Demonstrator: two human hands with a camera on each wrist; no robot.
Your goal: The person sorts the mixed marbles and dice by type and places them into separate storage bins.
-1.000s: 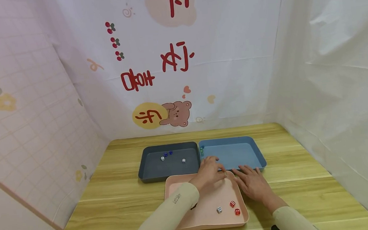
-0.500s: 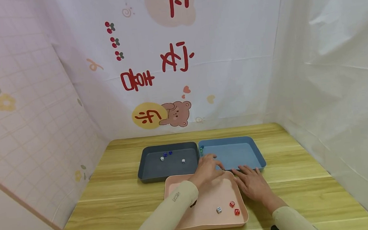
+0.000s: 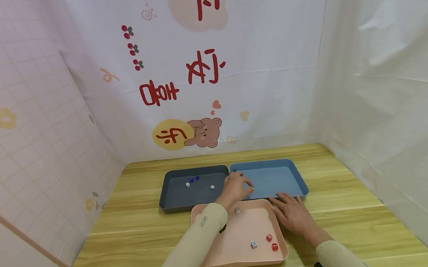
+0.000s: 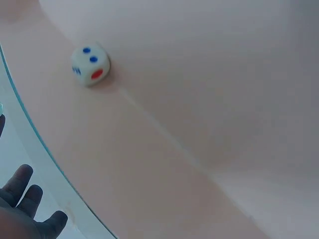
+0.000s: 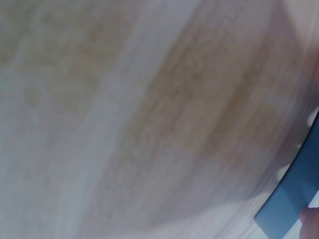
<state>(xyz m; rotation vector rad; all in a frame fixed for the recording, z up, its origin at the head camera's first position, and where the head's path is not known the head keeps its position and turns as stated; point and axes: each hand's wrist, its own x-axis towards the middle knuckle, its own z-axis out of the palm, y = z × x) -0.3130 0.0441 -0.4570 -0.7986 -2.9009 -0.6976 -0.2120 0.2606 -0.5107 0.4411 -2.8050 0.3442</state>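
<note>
My left hand [image 3: 235, 188] is over the front left part of the blue tray [image 3: 280, 180], thumb and forefinger pinching a small greenish die [image 4: 1, 109]. Only an edge of that die shows in the left wrist view. Below the wrist, a white die [image 3: 238, 211] lies in the back of the pink tray [image 3: 233, 248]. Nearer its front right are another white die [image 3: 253, 244], a red die [image 3: 269, 237] and a second red die [image 3: 275, 247]. My right hand [image 3: 296, 214] rests with extended fingers at the blue tray's front edge, beside the pink tray.
To the left of the blue tray stands a dark grey tray [image 3: 177, 199], holding two blue dice [image 3: 191, 179] and two white dice [image 3: 212, 187]. All three trays sit close together on the wooden table [image 3: 131, 230]. Hanging cloth [image 3: 270, 84] surrounds the table's back and sides.
My left hand has moved back and left, from the pink tray's back edge to over the blue tray. This uncovers the white die at the back. My right hand stays in place.
</note>
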